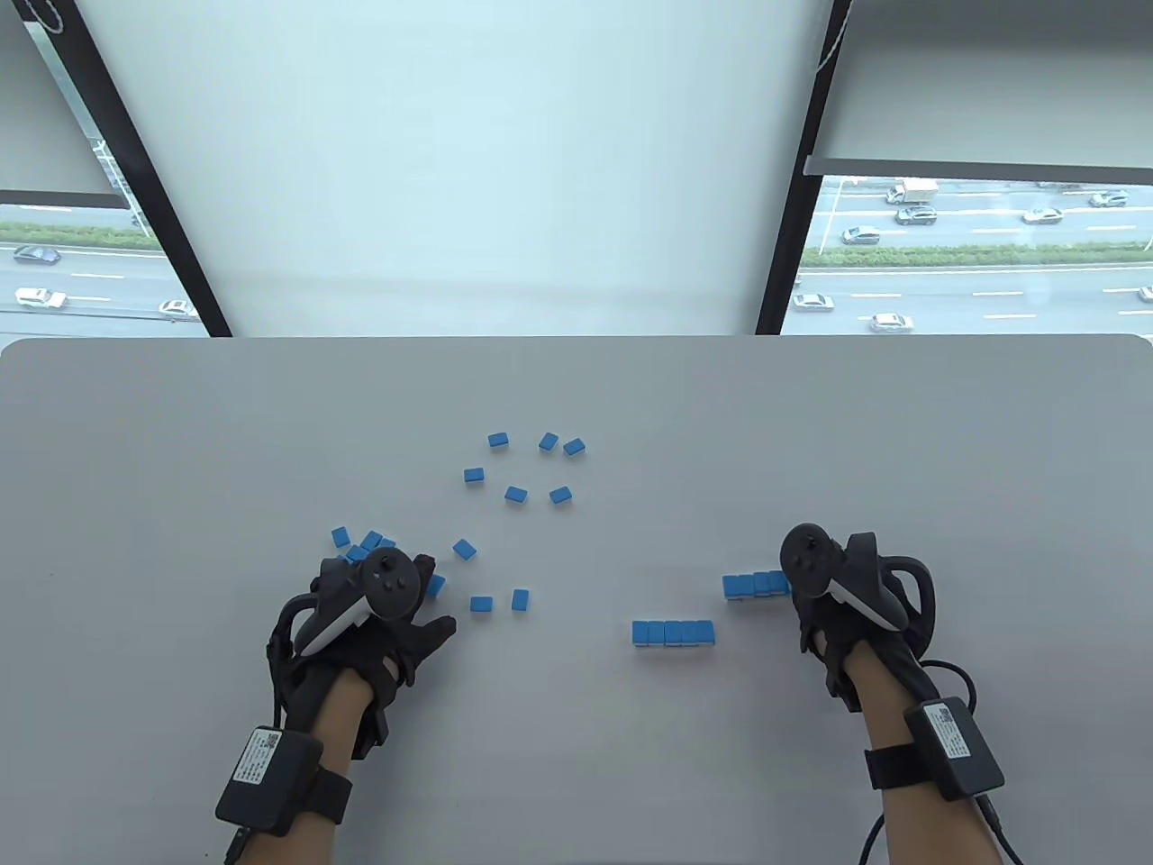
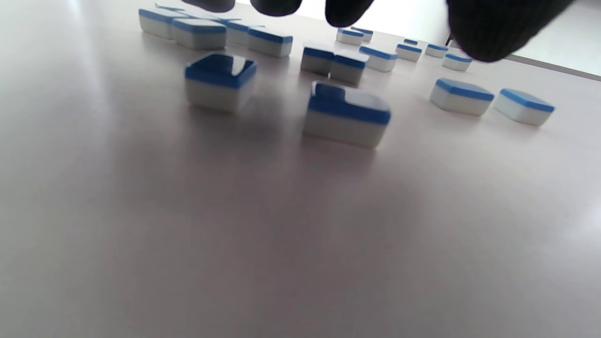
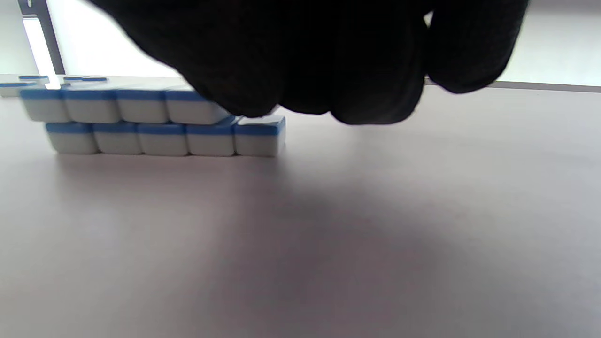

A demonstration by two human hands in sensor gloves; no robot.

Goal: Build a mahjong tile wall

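Now two short rows of mahjong tiles lying on the surface: near five-tile row, long axis left-right, just left of right hand; far row touching that hand's curled fingers, grip unclear. Loose tiles scattered beyond left hand, spread above them, holding nothing.

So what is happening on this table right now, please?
A person in sensor gloves is lining up blue mahjong tiles into rows. The near row of five tiles lies alone on the table. The right hand is at the end of the far row; its grip is hidden. The left hand hovers open over the loose tiles, holding none.
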